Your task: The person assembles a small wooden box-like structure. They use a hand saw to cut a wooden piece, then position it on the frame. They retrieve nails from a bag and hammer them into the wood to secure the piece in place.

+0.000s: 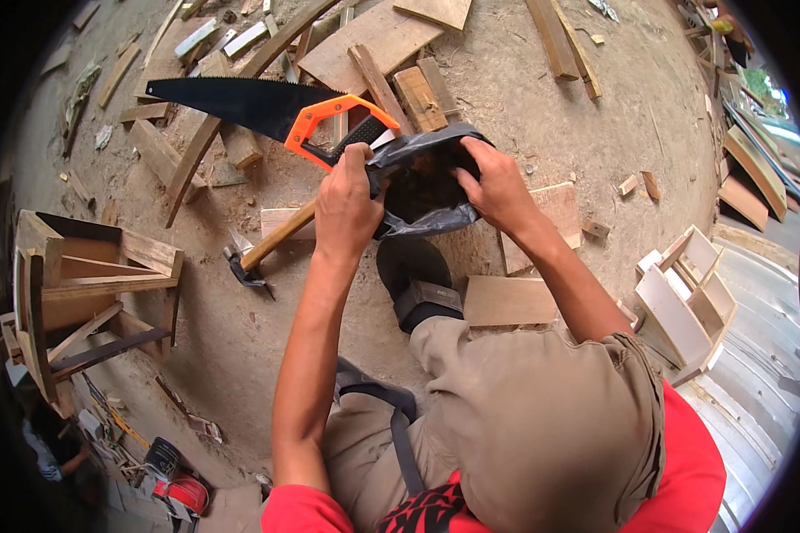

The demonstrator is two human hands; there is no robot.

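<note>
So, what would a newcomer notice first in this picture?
First, the hand saw with its black blade and orange handle, at upper centre, gripped by the left hand. Beside it, both hands hold open a dark plastic bag, the right hand at its rim. A hammer lies on the sandy ground to the left.

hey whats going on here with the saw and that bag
A person crouched on a sandy floor holds a black plastic bag open with both hands. The left hand also grips the orange-handled handsaw, while the right hand pulls the bag's other edge. A hammer lies on the ground just beside them, among scattered wood offcuts.
</note>
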